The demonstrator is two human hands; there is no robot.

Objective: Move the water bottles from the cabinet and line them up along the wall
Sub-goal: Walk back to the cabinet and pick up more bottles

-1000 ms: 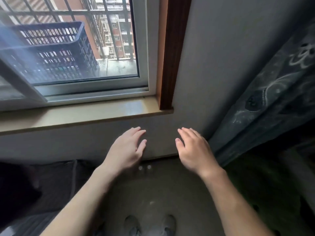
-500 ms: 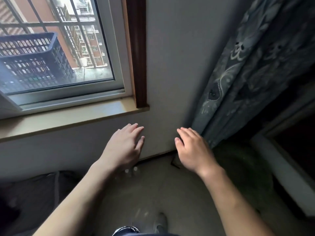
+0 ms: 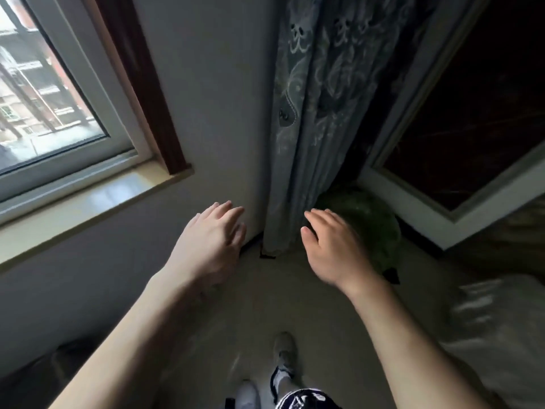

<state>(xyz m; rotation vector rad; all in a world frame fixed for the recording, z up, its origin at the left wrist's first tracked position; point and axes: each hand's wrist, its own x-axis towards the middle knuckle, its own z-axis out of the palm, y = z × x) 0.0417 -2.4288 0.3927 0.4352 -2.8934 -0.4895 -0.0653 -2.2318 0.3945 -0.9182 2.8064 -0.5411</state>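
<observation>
– Where is open space?
– Bare floor below both empty, spread hands.
– What blocks?
– Wall ahead, hanging curtain at the corner, watermelon just right.

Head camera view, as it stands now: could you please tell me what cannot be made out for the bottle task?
- Water bottles and cabinet: none shows in the head view.
- Foot of the wall: partly hidden behind the left hand and the curtain.
- Green round thing: half covered by the right hand and curtain, dim.
- Pale heap: blurred, cut by the right edge.
- Both palms: face away; no object shows in either hand.
</observation>
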